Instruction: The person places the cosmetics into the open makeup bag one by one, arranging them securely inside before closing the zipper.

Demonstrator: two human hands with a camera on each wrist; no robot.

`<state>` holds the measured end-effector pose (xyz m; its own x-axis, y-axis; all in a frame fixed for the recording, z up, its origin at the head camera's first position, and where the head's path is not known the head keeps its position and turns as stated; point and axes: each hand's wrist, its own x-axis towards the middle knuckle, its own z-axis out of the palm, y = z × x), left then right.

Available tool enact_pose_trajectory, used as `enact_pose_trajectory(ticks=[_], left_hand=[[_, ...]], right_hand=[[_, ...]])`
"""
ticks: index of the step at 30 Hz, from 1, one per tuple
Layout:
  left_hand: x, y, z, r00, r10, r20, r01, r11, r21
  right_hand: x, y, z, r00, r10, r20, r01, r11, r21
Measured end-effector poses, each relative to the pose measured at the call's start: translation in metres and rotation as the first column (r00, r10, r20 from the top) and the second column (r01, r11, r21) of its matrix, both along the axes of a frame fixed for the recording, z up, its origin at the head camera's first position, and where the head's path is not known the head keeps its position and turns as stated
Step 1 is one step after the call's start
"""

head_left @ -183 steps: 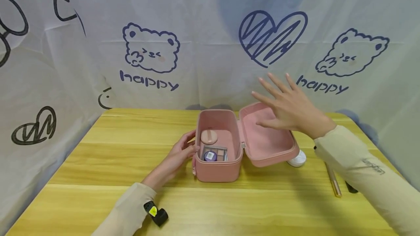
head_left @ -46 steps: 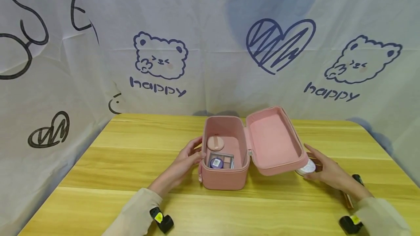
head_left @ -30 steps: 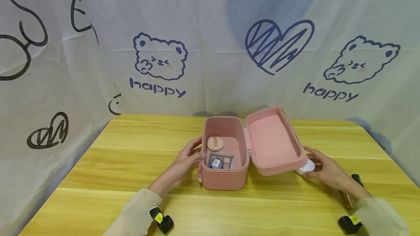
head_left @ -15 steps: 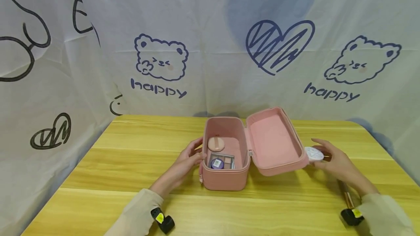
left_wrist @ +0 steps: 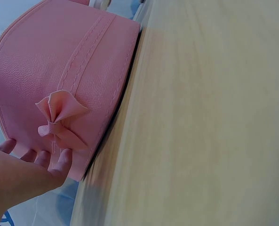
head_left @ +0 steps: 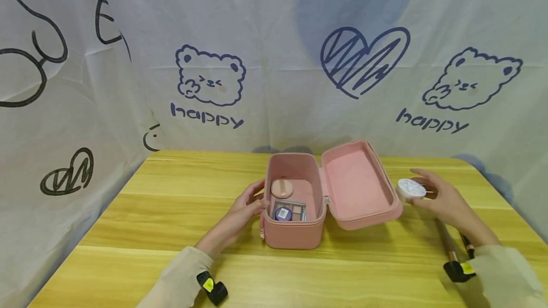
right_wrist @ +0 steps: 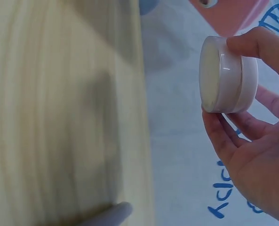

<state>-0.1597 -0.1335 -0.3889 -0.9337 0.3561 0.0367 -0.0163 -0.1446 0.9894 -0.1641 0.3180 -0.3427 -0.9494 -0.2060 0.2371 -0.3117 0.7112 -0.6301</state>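
A pink makeup case (head_left: 293, 235) stands on the table with its lid (head_left: 357, 184) swung out to the right. My left hand (head_left: 241, 208) holds its left wall, thumb at the rim; in the left wrist view the fingertips touch the wall beside a pink bow (left_wrist: 59, 117). Inside lie a round powder puff (head_left: 282, 188), an eyeshadow palette (head_left: 297, 209) and a small purple round pot (head_left: 283, 214). Right of the lid, my right hand (head_left: 447, 201) grips a round white cosmetic jar (right_wrist: 228, 75) by its sides, above the table. Its patterned face shows in the head view.
Under the right forearm lie a slim brown-and-gold stick (head_left: 445, 239) and a dark one (head_left: 467, 245), both partly covered. A printed cloth (head_left: 282, 84) hangs close behind the wooden table (head_left: 171, 232).
My right hand came down from over the lid, took hold of the white jar beside it, and raised it slightly rightward. The left hand stays at the case.
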Motion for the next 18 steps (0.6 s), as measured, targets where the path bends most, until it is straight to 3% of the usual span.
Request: enact_pose_trajectory(ticks=[18], left_hand=[[0.0, 0.0, 0.0, 1.0, 0.005, 0.006, -0.005, 1.0, 0.001]], right_hand=[[0.008, -0.011, 0.041, 1.0, -0.01, 0.016, 0.01, 1.0, 0.025]])
